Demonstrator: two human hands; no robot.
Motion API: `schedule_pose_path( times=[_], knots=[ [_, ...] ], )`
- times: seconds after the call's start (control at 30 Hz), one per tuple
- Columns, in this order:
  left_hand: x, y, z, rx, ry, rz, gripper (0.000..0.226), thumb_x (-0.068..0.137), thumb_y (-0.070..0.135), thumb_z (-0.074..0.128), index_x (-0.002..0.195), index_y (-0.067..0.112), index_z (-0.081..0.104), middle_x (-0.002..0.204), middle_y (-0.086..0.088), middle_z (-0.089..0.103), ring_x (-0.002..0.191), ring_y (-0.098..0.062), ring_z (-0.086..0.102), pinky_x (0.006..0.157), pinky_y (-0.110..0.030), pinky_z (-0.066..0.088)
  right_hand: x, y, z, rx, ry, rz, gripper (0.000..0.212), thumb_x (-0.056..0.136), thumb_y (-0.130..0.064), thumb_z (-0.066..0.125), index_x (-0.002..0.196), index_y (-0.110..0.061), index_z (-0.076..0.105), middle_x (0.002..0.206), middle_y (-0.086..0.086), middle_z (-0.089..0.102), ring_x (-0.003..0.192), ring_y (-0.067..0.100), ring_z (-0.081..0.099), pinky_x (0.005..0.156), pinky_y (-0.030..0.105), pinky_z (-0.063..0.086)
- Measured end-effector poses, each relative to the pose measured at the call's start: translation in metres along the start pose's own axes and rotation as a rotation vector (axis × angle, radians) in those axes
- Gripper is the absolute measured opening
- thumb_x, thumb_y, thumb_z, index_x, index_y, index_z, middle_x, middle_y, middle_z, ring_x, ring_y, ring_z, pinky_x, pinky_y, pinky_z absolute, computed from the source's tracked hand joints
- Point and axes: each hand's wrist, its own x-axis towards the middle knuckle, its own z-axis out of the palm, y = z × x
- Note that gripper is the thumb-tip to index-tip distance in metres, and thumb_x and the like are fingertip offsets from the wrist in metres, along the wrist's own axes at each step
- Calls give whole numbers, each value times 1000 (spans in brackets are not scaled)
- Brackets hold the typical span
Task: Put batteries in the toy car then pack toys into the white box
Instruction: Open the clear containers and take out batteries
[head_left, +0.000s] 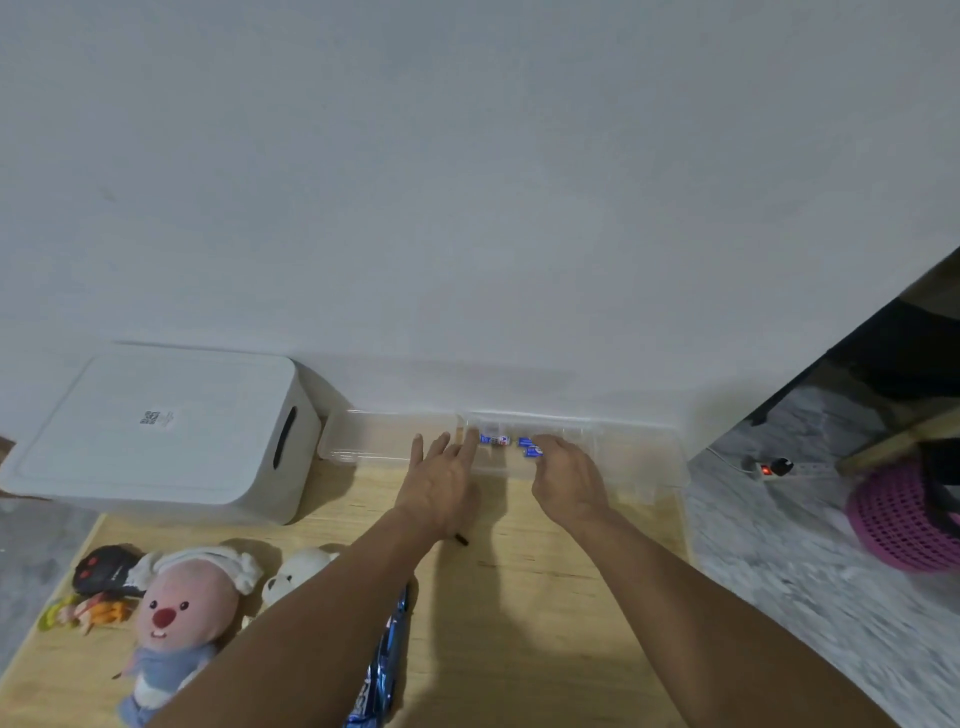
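blue batteries (511, 444) lie in the clear tray (634, 457) by the wall, long axes roughly side to side. the right hand (566, 475), nearer, curls its fingers onto one pair; the left hand (441, 480) rests spread at the tray's edge.

Well right of my grip, a pink mesh basket (904, 519) sits on the floor, a power strip (774, 467) nearer.
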Motion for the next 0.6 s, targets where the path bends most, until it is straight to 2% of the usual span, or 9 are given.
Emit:
schedule_pose_path(
  times=[0.1,0.17,0.37,0.5,0.6],
  knots=[
    [9,0,-5,-54,57,-13,78,91,20,51,153,12,4,123,-3,59,126,-24,41,109,-37,27,11,1,0,-16,-55,-4,39,91,-4,46,127,-14,59,124,7,63,113,31,57,93,34,47],
    [14,1,-8,-75,81,-25,73,91,17,48,152,12,8,118,-2,61,117,-24,45,99,-34,33,18,1,1,-31,-67,-17,32,92,-9,47,119,-14,63,120,8,65,110,32,58,90,35,48],
    [28,-7,-3,-25,146,-26,72,90,7,52,151,16,16,113,2,64,111,-21,48,94,-32,36,35,6,0,-165,-135,1,28,88,-6,52,107,-19,67,109,7,67,106,30,61,84,31,48],
    [36,-12,-3,-21,143,-6,67,92,14,54,150,18,19,118,2,62,115,-22,46,94,-32,34,45,5,-1,-206,-171,11,25,84,2,54,96,-14,68,98,8,67,95,29,62,69,27,41],
    [39,-14,-5,-3,158,9,63,92,20,56,147,20,27,128,1,56,121,-22,43,96,-32,32,50,4,0,-245,-188,-29,15,85,-2,59,91,-13,67,96,9,66,91,30,64,66,28,40]
  ],
)
